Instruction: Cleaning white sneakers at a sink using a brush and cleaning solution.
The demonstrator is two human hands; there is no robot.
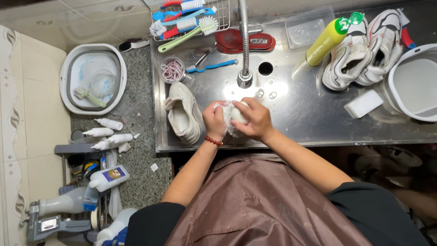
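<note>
Below the faucet (245,75): both hands, left hand (215,119) and right hand (256,119), clenching a white cloth (233,117), wringing; white shoe (184,114) lying beside, pair of sneakers (364,54) waiting apart.

I see open steel sink top (300,114) from my hands toward three o'clock, until the white sponge block (363,103). At nine o'clock a white shoe (184,114) lies just beside them. At twelve o'clock the faucet (245,45) stands close, blocking passage.
</note>
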